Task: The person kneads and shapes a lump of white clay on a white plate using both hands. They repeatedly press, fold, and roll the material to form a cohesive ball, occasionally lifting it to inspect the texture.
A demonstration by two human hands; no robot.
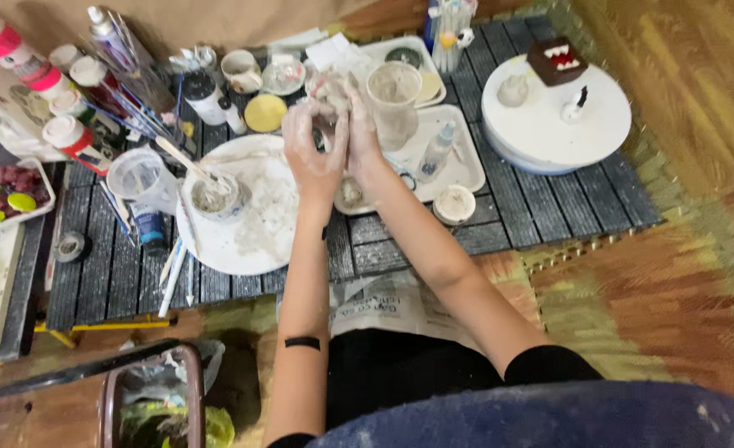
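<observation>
Head view, hands: I see my left hand (313,149) and right hand (359,124) pressed together, both clenched around a pale clay lump (331,90), fingers smeared grey-white.
Head view, where the lump is: raised between my palms, above the far edge of the round white plate (255,236) and the white tray (458,166) on the dark slatted mat (533,207).
Head view, nearby: a small bowl of grey paste (215,197) with a stick in it sits on the plate; a clear plastic cup (393,99) stands just right of my hands.
Risk: I judge the cup is close enough that my right wrist could tip it; wet fingers could let the lump slip onto the plate.
Count: two hands, one lump, one cup, one paste bowl, one round white turntable (549,124) carrying one brown box-shaped figure (556,60).
</observation>
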